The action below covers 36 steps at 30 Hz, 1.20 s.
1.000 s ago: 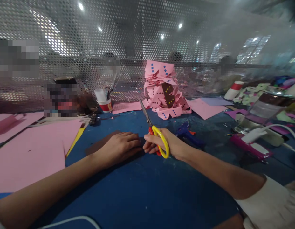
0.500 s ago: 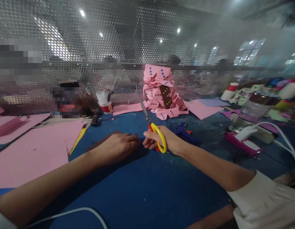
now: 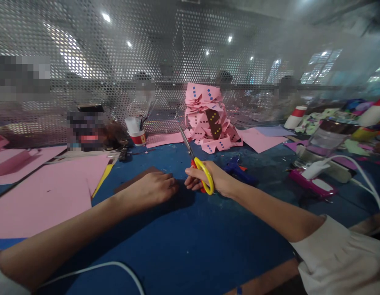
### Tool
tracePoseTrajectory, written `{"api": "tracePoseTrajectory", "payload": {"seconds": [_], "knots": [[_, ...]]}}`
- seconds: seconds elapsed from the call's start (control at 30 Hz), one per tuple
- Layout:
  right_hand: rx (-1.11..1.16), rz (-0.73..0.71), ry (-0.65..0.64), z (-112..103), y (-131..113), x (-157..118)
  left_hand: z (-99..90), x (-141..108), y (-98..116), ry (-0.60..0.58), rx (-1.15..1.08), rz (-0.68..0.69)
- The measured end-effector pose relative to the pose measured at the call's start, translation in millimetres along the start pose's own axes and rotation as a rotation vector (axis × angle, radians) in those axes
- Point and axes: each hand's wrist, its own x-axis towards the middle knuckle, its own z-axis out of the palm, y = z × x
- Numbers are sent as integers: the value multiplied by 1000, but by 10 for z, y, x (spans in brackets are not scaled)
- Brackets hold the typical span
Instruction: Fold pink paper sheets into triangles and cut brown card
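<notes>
A pair of scissors (image 3: pixel 205 174) with yellow and red handles is in my right hand (image 3: pixel 219 176). My thumb and fingers close around the handles, and the blades point up and away, closed together. My left hand (image 3: pixel 157 188) rests on the blue table with its fingers curled in; what lies inside them, if anything, is hidden. A brown flat piece (image 3: pixel 136 180) shows beside and partly behind the left hand. Beyond both hands stands a stack of folded pink paper pieces (image 3: pixel 205 98) with printed blue and dark squares.
Large pink sheets (image 3: pixel 55 192) lie at left. A paper cup (image 3: pixel 137 137) stands by the perforated screen (image 3: pixel 165 61). To the right are a blue glue gun (image 3: pixel 239 170), a magenta power strip (image 3: pixel 313 184) with a white cable, and a clear jar (image 3: pixel 322 141).
My left fingers have curled in slightly more. The right hand and the scissors stay almost in place. The view has shifted a little.
</notes>
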Motion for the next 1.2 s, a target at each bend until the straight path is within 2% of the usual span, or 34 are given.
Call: {"api": "tracePoseTrajectory", "payload": {"seconds": [0.13, 0.47, 0.83, 1.2], "knots": [[-4, 4, 3, -4, 12, 10, -42, 37, 13, -69, 71, 73], [5, -32, -25, -39, 92, 70, -127, 43, -63, -195, -42, 26], [-28, -35, -36, -26, 108, 67, -78, 40, -86, -212, -123, -86], [2, -31, -33, -19, 100, 53, -64, 26, -115, -167, -341, -222]]}}
